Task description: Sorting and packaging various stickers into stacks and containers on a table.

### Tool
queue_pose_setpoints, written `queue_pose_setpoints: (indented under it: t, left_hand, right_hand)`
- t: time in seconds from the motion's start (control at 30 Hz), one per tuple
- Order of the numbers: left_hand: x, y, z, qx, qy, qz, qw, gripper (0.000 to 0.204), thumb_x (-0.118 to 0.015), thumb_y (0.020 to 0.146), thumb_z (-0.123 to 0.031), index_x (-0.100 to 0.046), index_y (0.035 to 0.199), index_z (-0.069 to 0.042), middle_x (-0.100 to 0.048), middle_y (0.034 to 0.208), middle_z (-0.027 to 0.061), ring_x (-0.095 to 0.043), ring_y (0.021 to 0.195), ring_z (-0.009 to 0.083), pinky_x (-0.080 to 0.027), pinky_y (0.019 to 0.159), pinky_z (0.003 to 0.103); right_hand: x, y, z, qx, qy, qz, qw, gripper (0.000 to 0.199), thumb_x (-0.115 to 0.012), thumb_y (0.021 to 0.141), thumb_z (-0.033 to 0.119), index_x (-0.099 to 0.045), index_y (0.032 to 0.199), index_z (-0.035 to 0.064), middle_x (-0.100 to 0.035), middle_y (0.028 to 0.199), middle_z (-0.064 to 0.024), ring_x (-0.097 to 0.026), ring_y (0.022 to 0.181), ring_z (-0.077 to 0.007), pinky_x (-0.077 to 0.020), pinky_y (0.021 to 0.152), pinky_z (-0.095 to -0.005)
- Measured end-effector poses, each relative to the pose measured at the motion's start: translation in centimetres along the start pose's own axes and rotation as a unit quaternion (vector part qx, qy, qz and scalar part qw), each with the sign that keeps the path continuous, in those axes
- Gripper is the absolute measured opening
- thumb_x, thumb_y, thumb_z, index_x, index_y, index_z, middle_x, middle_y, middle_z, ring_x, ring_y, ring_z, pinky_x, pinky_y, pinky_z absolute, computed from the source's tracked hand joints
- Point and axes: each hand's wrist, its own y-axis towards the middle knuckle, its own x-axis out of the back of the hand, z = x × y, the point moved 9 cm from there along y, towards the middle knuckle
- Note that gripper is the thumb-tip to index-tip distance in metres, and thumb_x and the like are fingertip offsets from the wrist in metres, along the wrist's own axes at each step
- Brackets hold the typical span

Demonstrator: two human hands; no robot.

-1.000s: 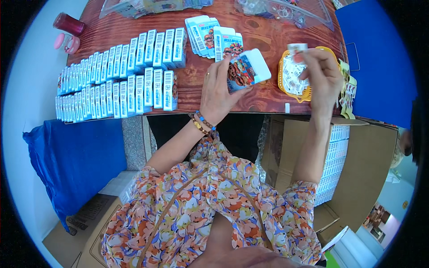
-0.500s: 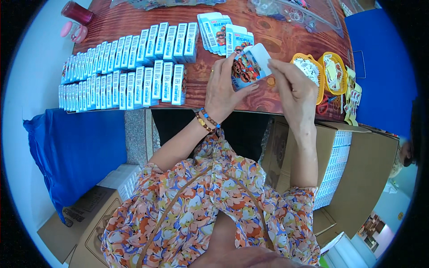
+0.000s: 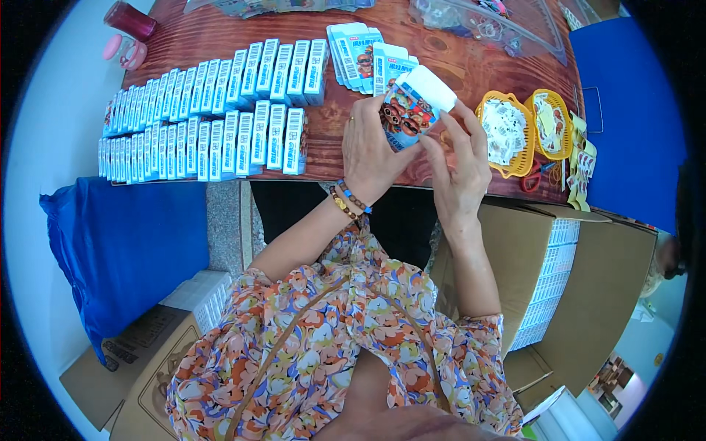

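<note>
A small printed carton (image 3: pixel 407 123), blue with cartoon figures, is tilted above the table with its white end flap standing out toward the upper right. My left hand (image 3: pixel 370 151) grips it from the left, thumb along the lower edge. At its right side is my right hand (image 3: pixel 462 165), fingers curled on the flap's edge and thumb at the lower corner. Whether anything is inside the carton cannot be seen. Just beyond lie several flattened cartons (image 3: pixel 353 55) of the same print, fanned in a stack. Two rows of folded boxes (image 3: pixel 239 140) stand upright to the left.
Two yellow baskets (image 3: pixel 521 158) with small white packets and printed pieces sit at the right, beside red scissors (image 3: pixel 531 182) and a yellow strip (image 3: pixel 579 165). A clear plastic tub (image 3: pixel 540 44) is behind. An open brown carton (image 3: pixel 596 294) stands below the table's right edge.
My right hand has come from above the basket side down and left to the carton, its fingers now at the flap. The left hand still holds the carton, turned slightly.
</note>
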Motion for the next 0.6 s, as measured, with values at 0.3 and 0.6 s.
queue_pose_setpoints:
  t: [0.3, 0.6]
  left_hand:
    - [1.4, -0.1, -0.6, -0.020, -0.152, 0.069, 0.986, 0.058, -0.079, 0.082, -0.018, -0.050, 0.129, 0.001, -0.061, 0.113, 0.0184, -0.063, 0.106, 0.0329, -0.051, 0.088, 0.041]
    - [2.5, -0.2, -0.4, 0.010, -0.306, 0.097, 0.947, 0.044, -0.072, 0.084, 0.002, -0.060, 0.126, -0.004, -0.066, 0.109, 0.0127, -0.067, 0.101, 0.0245, -0.052, 0.087, 0.034]
  right_hand:
    - [-1.7, -0.4, -4.4, -0.082, 0.354, 0.048, 0.930, 0.030, -0.061, 0.091, -0.011, -0.064, 0.120, -0.0037, -0.060, 0.128, -0.0126, -0.063, 0.110, -0.0177, -0.0545, 0.095, -0.0287]
    - [0.0, 0.3, -3.3, -0.031, 0.312, 0.127, 0.941, 0.028, -0.063, 0.090, -0.009, -0.068, 0.116, -0.0018, -0.063, 0.124, -0.0124, -0.063, 0.110, -0.0173, -0.0517, 0.093, -0.0285]
